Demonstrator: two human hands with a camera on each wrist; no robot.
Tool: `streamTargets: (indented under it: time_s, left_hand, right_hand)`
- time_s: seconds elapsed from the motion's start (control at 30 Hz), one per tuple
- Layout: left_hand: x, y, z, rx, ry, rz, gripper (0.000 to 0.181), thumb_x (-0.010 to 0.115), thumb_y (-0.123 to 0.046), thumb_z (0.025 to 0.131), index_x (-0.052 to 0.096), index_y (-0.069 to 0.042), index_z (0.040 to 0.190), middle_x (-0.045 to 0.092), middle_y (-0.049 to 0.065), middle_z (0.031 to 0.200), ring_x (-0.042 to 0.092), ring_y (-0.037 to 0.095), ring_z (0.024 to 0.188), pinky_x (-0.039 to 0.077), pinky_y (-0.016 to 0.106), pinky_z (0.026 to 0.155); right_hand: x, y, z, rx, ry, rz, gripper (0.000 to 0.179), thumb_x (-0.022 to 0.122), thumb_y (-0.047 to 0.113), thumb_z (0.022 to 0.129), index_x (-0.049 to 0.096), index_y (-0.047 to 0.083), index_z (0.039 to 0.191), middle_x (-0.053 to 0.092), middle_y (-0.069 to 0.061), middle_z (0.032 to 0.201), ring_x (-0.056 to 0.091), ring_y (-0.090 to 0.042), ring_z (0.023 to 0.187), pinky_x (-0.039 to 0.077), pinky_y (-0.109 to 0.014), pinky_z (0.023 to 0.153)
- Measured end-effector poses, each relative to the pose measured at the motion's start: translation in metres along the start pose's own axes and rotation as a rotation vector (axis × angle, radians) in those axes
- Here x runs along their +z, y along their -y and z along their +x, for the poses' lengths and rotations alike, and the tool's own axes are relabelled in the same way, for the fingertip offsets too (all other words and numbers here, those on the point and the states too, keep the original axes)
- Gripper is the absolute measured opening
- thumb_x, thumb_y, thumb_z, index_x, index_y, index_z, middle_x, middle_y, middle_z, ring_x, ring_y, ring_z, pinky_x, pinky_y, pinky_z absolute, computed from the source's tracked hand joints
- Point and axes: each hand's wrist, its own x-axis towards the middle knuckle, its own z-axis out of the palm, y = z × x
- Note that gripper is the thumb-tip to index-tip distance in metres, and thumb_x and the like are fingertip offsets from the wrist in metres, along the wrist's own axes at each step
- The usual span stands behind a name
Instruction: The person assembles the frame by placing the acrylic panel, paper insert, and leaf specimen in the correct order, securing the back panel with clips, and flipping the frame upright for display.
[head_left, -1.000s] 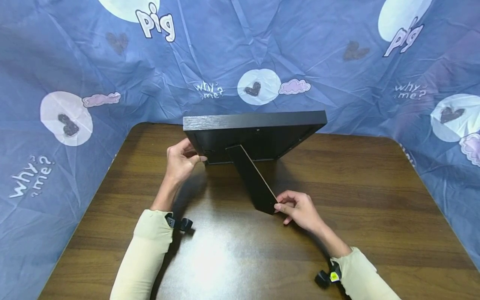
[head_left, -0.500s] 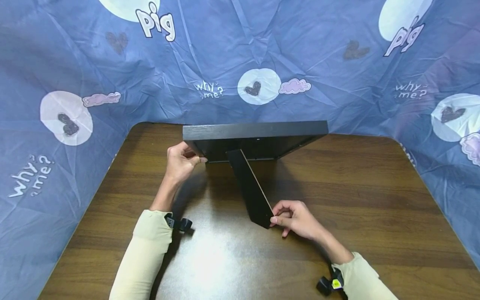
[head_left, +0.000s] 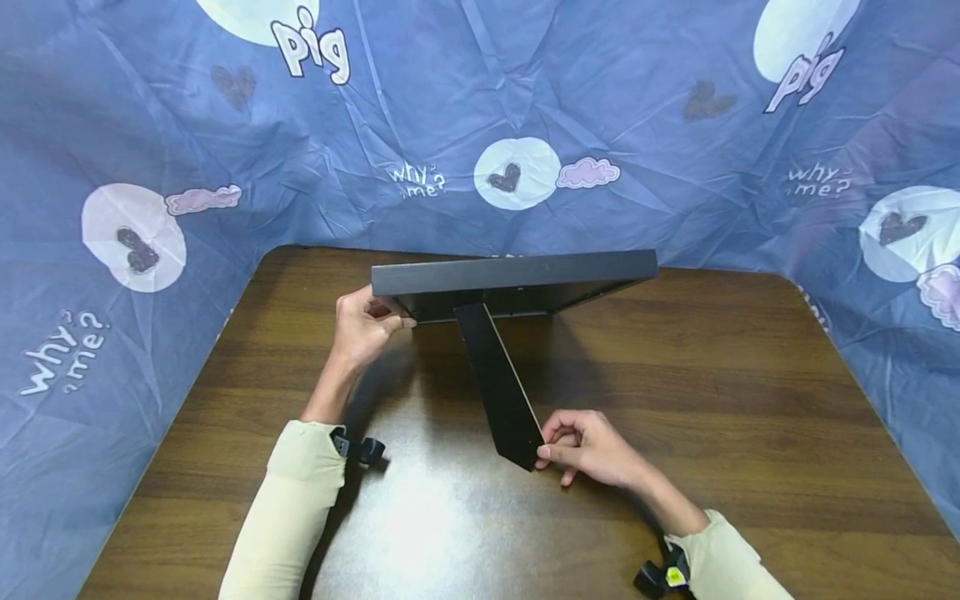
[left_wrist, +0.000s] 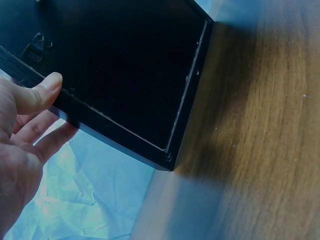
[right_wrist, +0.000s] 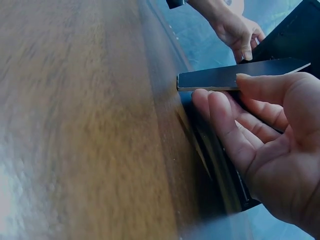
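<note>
A black picture frame stands on the table with its back toward me, its top edge tilted my way. From that back a flat black easel leg slants down to the right. My left hand grips the left side of the frame, thumb on the back and fingers on the outer side, as the left wrist view shows. A small metal hanger sits on the backing above that thumb. With thumb and fingertips, my right hand pinches the right edge of the leg near its lower end. The frame's front is hidden.
The brown wooden table spreads around both arms, with a bright glare in front. A blue printed cloth hangs close behind the frame and along both sides. Each wrist wears a small black camera, such as the left one.
The top of the frame has tipped lower and toward me. My right hand has drawn the leg's lower end nearer and slightly left. My left hand has stayed almost in place.
</note>
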Motion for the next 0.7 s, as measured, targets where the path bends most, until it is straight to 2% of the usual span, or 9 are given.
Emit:
streamTargets:
  time_s: [0.13, 0.3, 0.37, 0.6, 0.7]
  left_hand:
    - [-0.0001, 0.0004, -0.0001, 0.018, 0.008, -0.016, 0.022, 0.074, 0.025, 0.064, 0.067, 0.013, 0.081, 0.067, -0.013, 0.066, 0.065, -0.007, 0.064, 0.056, 0.011, 0.068]
    - [0.0002, 0.0012, -0.0003, 0.015, 0.005, -0.017, 0.021, 0.072, 0.026, 0.065, 0.067, 0.014, 0.081, 0.070, 0.013, 0.066, 0.065, -0.005, 0.064, 0.056, 0.012, 0.069]
    - [0.0003, 0.0014, -0.0008, 0.007, 0.003, -0.015, 0.020, 0.070, 0.025, 0.066, 0.067, 0.014, 0.082, 0.070, 0.018, 0.067, 0.065, -0.004, 0.064, 0.057, 0.013, 0.070]
    - [0.0002, 0.0019, -0.0026, -0.001, 0.006, -0.031, 0.021, 0.069, 0.025, 0.067, 0.068, 0.015, 0.085, 0.070, 0.025, 0.071, 0.068, 0.003, 0.063, 0.057, 0.013, 0.069]
    - [0.0008, 0.0017, -0.0028, -0.004, 0.004, -0.045, 0.022, 0.070, 0.026, 0.066, 0.068, 0.015, 0.085, 0.071, 0.015, 0.069, 0.067, 0.000, 0.063, 0.057, 0.014, 0.069]
  right_hand:
    - [0.0006, 0.0008, -0.0008, 0.025, 0.008, -0.010, 0.019, 0.068, 0.010, 0.094, 0.060, -0.007, 0.096, 0.074, -0.028, 0.090, 0.076, -0.018, 0.074, 0.060, -0.037, 0.053]
    - [0.0010, 0.0014, -0.0012, 0.034, 0.010, -0.016, 0.019, 0.068, 0.011, 0.094, 0.060, -0.006, 0.096, 0.074, -0.027, 0.090, 0.076, -0.018, 0.076, 0.060, -0.036, 0.053]
    - [0.0012, 0.0014, -0.0015, 0.034, 0.011, -0.022, 0.020, 0.068, 0.012, 0.095, 0.060, -0.006, 0.096, 0.074, -0.027, 0.089, 0.076, -0.018, 0.076, 0.060, -0.035, 0.053]
    - [0.0017, 0.0014, -0.0038, 0.031, 0.021, -0.062, 0.020, 0.068, 0.014, 0.095, 0.062, -0.004, 0.095, 0.075, -0.024, 0.087, 0.075, -0.015, 0.073, 0.059, -0.035, 0.052]
    - [0.0020, 0.0015, -0.0040, 0.024, 0.014, -0.074, 0.019, 0.069, 0.015, 0.095, 0.062, -0.003, 0.094, 0.075, -0.023, 0.086, 0.074, -0.015, 0.071, 0.059, -0.035, 0.051]
